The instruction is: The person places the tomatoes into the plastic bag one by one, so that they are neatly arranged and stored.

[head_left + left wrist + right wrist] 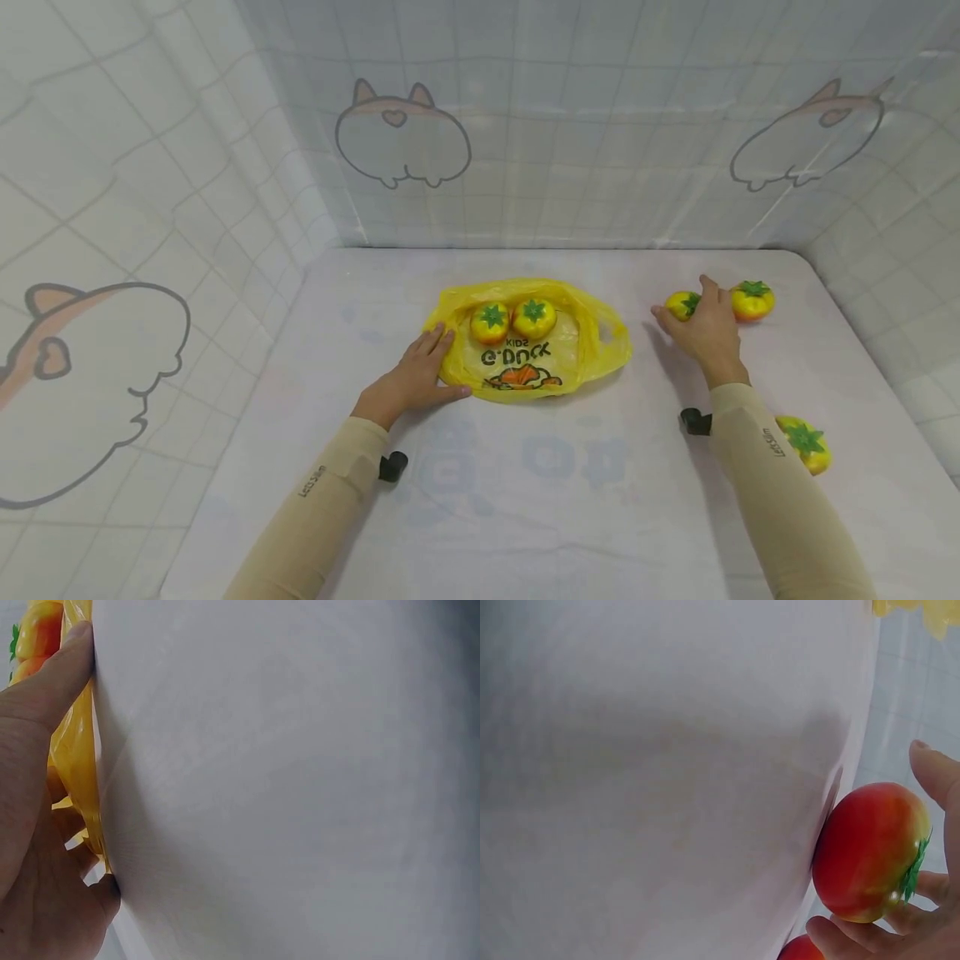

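A yellow plastic bag (pixel 566 354) with a printed duck logo lies flat in the middle of the table, two yellow-and-red toy tomatoes (pixel 491 323) on its far half. My left hand (pixel 416 371) rests along the bag's left edge, fingers and thumb spread; the left wrist view shows the thumb against the yellow film (pixel 75 750). At the far right my right hand (pixel 708 333) reaches over another tomato (pixel 679 305). In the right wrist view its thumb stands apart from that tomato (pixel 862 855), with the fingers close along the other side.
Just right of the right hand sits one more tomato (pixel 752 301). Another tomato (pixel 804 446) lies nearer, partly hidden by the right forearm. A pale cloth covers the table (pixel 525 517), and a white curtain (pixel 570 167) with grid lines and animal drawings surrounds it.
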Demonstrator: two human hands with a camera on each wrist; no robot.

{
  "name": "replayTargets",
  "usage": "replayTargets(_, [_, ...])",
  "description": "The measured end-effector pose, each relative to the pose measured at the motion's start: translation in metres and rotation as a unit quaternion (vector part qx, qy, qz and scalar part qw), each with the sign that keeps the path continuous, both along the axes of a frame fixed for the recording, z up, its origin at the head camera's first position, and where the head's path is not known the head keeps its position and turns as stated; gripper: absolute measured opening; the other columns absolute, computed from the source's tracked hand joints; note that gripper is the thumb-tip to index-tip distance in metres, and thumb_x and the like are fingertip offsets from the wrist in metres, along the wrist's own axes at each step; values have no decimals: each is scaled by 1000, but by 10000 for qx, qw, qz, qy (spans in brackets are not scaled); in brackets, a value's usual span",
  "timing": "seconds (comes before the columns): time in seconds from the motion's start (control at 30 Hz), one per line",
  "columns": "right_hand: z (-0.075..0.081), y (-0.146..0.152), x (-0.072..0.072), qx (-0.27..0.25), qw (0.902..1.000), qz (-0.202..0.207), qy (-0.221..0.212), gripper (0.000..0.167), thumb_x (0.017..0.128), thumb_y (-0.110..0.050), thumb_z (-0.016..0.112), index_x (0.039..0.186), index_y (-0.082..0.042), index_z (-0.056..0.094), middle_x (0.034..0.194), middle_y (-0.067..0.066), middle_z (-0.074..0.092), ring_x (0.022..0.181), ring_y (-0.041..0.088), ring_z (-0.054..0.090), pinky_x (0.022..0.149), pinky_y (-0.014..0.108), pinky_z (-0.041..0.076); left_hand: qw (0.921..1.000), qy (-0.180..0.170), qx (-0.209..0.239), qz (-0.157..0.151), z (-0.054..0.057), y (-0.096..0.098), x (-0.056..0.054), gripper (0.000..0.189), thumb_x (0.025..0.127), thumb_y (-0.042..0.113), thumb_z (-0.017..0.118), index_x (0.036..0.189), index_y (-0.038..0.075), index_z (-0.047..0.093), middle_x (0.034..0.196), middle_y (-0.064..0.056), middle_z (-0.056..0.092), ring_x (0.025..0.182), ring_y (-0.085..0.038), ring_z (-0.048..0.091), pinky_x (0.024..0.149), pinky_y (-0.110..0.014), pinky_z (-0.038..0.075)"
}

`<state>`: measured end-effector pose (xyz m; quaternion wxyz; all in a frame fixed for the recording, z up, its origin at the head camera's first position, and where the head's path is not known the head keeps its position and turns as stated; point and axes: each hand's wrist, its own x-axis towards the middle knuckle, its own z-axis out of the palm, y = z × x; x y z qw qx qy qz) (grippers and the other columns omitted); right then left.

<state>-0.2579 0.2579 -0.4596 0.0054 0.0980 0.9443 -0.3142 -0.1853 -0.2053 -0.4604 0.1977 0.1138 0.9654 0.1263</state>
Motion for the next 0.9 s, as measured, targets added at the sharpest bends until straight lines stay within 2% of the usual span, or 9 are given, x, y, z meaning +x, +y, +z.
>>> replayTargets(0.33, [-4,3,1,-45,9997,-18,-232,104,96,-53,64,164,-4,4,163,35,13,145,55,25,117,71,23,10000,7,30,-63,-1,-1,-1,112,91,68,65,167,11,6,173,-11,-9,159,-38,0,127,-55,15])
replayTargets(0.9, [3,-2,1,-151,9985,-49,-520,99,98,-44,65,164,-3,4,162,37,12,145,55,24,117,71,23,9999,27,94,-60,0,-1,1,112,90,66,67,167,10,7,173,-12,-8,159,-38,0,127,-54,14])
